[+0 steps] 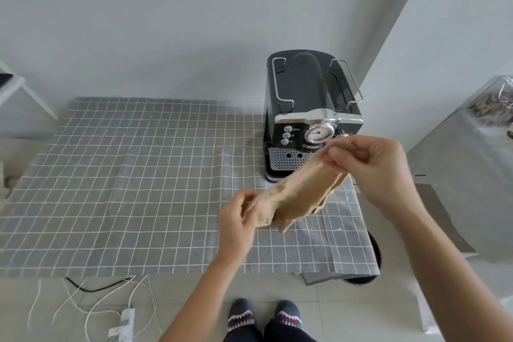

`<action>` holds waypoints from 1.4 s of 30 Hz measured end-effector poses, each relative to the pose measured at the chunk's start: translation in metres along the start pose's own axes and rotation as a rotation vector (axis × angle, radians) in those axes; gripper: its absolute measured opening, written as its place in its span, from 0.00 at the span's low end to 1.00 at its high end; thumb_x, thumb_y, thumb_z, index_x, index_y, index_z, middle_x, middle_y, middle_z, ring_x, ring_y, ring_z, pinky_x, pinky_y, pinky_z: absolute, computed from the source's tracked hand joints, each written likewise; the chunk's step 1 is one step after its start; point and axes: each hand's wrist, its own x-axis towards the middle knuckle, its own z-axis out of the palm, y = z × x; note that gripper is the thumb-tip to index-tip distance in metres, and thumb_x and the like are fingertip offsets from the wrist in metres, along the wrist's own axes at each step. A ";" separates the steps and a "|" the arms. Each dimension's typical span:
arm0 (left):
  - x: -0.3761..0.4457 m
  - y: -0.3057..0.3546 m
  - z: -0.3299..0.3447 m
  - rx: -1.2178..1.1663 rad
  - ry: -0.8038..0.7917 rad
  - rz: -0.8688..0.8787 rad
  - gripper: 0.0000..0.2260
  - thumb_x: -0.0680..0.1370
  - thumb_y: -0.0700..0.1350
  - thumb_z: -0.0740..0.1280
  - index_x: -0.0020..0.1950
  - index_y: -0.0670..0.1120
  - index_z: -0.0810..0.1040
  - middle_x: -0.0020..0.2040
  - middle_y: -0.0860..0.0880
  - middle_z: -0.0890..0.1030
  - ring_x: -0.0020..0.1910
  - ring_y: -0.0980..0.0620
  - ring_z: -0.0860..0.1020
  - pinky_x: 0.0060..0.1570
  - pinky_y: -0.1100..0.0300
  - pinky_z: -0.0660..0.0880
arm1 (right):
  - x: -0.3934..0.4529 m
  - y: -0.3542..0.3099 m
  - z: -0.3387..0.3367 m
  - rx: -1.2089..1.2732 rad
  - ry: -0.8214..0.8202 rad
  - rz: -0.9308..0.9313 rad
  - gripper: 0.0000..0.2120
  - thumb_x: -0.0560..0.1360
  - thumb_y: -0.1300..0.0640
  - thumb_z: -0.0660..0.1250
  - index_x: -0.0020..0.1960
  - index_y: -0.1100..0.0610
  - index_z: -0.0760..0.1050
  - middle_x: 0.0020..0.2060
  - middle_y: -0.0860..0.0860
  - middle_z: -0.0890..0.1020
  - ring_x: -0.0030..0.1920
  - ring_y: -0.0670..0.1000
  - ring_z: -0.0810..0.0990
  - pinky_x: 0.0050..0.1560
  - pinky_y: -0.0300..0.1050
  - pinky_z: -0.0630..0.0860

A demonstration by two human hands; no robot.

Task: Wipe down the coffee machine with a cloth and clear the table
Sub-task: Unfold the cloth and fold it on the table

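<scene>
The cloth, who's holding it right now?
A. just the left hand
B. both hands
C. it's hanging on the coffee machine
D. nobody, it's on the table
B: the left hand pinches one end of the tan cloth and the right hand grips the other, holding it above the checked tablecloth in front of the coffee machine.

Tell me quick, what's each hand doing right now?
Left hand: closed, fingers pinching the lower end of the tan cloth.
Right hand: closed, fingers gripping the cloth's upper end, in front of the coffee machine.
</scene>
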 end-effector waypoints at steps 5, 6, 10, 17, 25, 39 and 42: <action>0.028 -0.010 -0.048 0.137 -0.108 0.085 0.04 0.76 0.45 0.68 0.48 0.45 0.80 0.34 0.58 0.77 0.33 0.59 0.77 0.29 0.72 0.69 | 0.017 0.010 -0.021 -0.087 0.036 -0.040 0.07 0.77 0.59 0.69 0.44 0.49 0.83 0.32 0.49 0.86 0.35 0.47 0.85 0.41 0.47 0.82; 0.035 -0.012 -0.054 0.160 -0.133 0.079 0.05 0.76 0.46 0.68 0.47 0.46 0.81 0.34 0.59 0.77 0.33 0.60 0.77 0.30 0.73 0.69 | 0.021 0.013 -0.024 -0.141 0.050 -0.048 0.08 0.77 0.57 0.69 0.42 0.47 0.83 0.30 0.49 0.85 0.32 0.45 0.83 0.38 0.42 0.80; 0.071 -0.009 -0.069 0.173 -0.161 0.030 0.05 0.74 0.46 0.71 0.45 0.45 0.82 0.35 0.58 0.80 0.33 0.62 0.77 0.33 0.70 0.71 | 0.040 0.034 -0.029 -0.378 0.099 -0.011 0.05 0.77 0.50 0.69 0.44 0.45 0.83 0.32 0.54 0.76 0.33 0.49 0.73 0.40 0.43 0.69; 0.114 0.054 -0.102 0.073 -0.076 0.058 0.04 0.72 0.42 0.73 0.43 0.50 0.82 0.40 0.58 0.83 0.37 0.60 0.80 0.40 0.64 0.78 | 0.053 0.039 -0.048 0.074 0.058 0.015 0.03 0.77 0.56 0.70 0.46 0.50 0.82 0.40 0.43 0.85 0.29 0.44 0.81 0.29 0.35 0.73; 0.016 0.015 -0.103 -0.150 -0.352 -0.328 0.04 0.69 0.40 0.72 0.43 0.43 0.84 0.49 0.52 0.85 0.52 0.51 0.83 0.50 0.63 0.78 | -0.007 0.111 -0.066 0.076 -0.360 0.107 0.10 0.72 0.56 0.69 0.50 0.54 0.86 0.50 0.48 0.87 0.41 0.53 0.85 0.37 0.36 0.78; -0.018 -0.076 -0.060 0.192 -0.640 -0.545 0.04 0.75 0.43 0.71 0.41 0.51 0.83 0.37 0.55 0.84 0.36 0.62 0.80 0.41 0.66 0.75 | -0.038 0.224 -0.011 -0.254 -0.431 0.459 0.19 0.78 0.52 0.68 0.28 0.47 0.74 0.24 0.43 0.71 0.29 0.47 0.69 0.35 0.42 0.66; 0.025 -0.088 -0.038 0.351 -0.539 -0.440 0.02 0.76 0.47 0.69 0.46 0.51 0.81 0.42 0.54 0.84 0.43 0.54 0.82 0.50 0.55 0.79 | -0.002 0.229 0.008 -0.270 -0.281 0.474 0.09 0.78 0.51 0.67 0.41 0.45 0.81 0.35 0.48 0.82 0.35 0.53 0.79 0.38 0.47 0.77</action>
